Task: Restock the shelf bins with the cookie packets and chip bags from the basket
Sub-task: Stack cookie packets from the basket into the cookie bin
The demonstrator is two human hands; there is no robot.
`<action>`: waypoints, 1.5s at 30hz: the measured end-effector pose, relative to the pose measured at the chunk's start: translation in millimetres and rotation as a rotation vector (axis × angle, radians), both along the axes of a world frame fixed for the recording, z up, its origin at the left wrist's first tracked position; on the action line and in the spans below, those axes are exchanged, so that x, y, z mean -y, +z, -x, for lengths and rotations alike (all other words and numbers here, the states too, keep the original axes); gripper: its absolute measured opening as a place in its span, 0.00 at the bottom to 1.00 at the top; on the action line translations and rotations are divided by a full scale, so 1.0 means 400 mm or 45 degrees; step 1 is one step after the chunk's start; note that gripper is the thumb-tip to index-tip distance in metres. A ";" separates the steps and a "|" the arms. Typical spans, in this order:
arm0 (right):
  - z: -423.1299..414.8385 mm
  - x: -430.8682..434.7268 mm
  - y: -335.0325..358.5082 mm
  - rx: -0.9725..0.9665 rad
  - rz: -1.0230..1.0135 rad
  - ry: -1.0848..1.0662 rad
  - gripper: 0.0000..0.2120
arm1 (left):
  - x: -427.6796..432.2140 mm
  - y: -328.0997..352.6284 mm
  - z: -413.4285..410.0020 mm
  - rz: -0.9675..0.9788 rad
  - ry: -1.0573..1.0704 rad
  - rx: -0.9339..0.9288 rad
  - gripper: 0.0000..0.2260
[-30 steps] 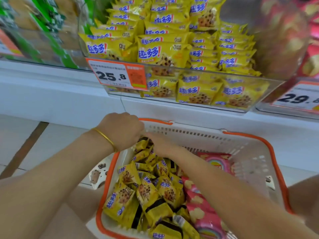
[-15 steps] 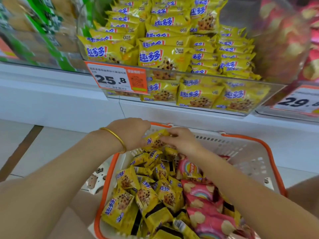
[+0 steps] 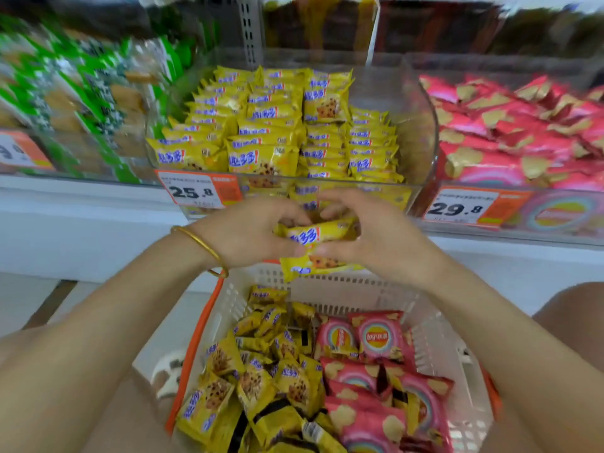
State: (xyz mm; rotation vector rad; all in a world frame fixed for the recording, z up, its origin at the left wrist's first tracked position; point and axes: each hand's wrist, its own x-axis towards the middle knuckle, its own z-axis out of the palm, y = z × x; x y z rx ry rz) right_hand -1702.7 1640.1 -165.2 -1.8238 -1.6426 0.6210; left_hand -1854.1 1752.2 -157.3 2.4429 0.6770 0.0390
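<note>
In a shop aisle, we hold a small bunch of yellow cookie packets (image 3: 316, 236) between both hands, above the far rim of the white basket (image 3: 327, 289) and just in front of the clear cookie bin (image 3: 402, 103) tagged 25.8. The left hand (image 3: 245, 235), a gold bangle (image 3: 204, 245) at its wrist, and the right hand (image 3: 376, 238) face each other with fingers curled, each grip pinching one end of the bunch. At least two packets show, one hanging lower than the other; whether more sit inside the grip we cannot tell. Other cookie packets lie heaped in the left half of the basket, with pink chip bags (image 3: 376, 338) in the right half, none of them in hand. The cookie bin holds tidy rows of the same yellow packets, and the neighbouring bin (image 3: 474, 65) to the right, tagged 29.8, holds pink bags. In our judgement the step in hand is the carry to the cookie bin. To do it well, we should hold the bunch squared between both grips so the lower packet does not slip out. We should then clear the bin's front wall and lay the packets along an existing row, labels forward, rather than dropping them loose on top.
</note>
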 end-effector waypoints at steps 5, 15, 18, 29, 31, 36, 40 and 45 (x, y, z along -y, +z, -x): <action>-0.056 -0.060 0.163 0.264 -0.201 -0.185 0.20 | -0.026 0.137 -0.054 -0.169 0.265 0.483 0.11; -0.185 -0.416 0.113 0.509 -0.203 -0.656 0.18 | -0.137 0.043 -0.099 -0.931 0.302 0.093 0.34; -0.209 -0.459 0.083 0.417 -0.238 -0.592 0.17 | -0.148 0.020 -0.098 -0.999 0.314 0.078 0.33; -0.201 -0.471 0.063 0.536 -0.215 -0.557 0.21 | -0.165 0.004 -0.097 -1.025 0.295 0.151 0.25; -0.197 -0.454 0.075 0.514 -0.180 -0.544 0.26 | -0.161 0.008 -0.092 -0.999 0.291 0.217 0.25; -0.163 -0.354 0.116 0.668 -0.284 -0.565 0.22 | -0.108 0.019 -0.050 -1.204 0.155 0.561 0.18; -0.087 -0.191 0.139 0.556 -0.445 -0.480 0.10 | -0.013 -0.020 0.001 -1.221 -0.012 0.589 0.13; 0.013 -0.063 0.002 0.192 -0.037 -0.104 0.05 | 0.022 -0.129 0.056 -1.002 -0.145 0.103 0.14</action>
